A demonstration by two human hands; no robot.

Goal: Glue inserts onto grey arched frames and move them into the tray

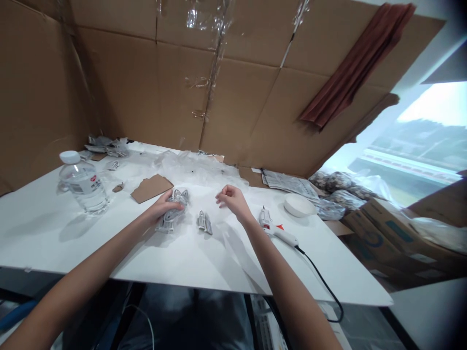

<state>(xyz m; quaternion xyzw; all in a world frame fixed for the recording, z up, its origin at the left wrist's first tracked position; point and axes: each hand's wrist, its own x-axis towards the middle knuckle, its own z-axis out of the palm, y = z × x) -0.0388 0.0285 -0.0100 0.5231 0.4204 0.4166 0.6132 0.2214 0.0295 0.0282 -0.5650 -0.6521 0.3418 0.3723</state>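
My left hand point(166, 206) is closed around a small grey-and-white patterned piece point(179, 198) that looks wrapped in clear plastic, just above the white table point(156, 262). Under that hand, another small patterned piece point(166, 226) touches the tabletop. Between my hands lies a pair of small patterned pieces point(205, 222). My right hand point(229, 198) hovers to the right of them with its fingers curled and the fingertips pressed together; whatever is between them is too small to make out. A white glue gun point(279, 232) with a red trigger lies beside my right forearm.
A water bottle point(83, 183) stands at the left, near a torn cardboard piece point(151, 188). Crumpled clear plastic point(197, 167) lies along the back. At the right are a white round dish point(299, 205), newspaper point(290, 183) and cardboard boxes point(386, 231). The glue gun's black cord point(321, 277) hangs over the edge.
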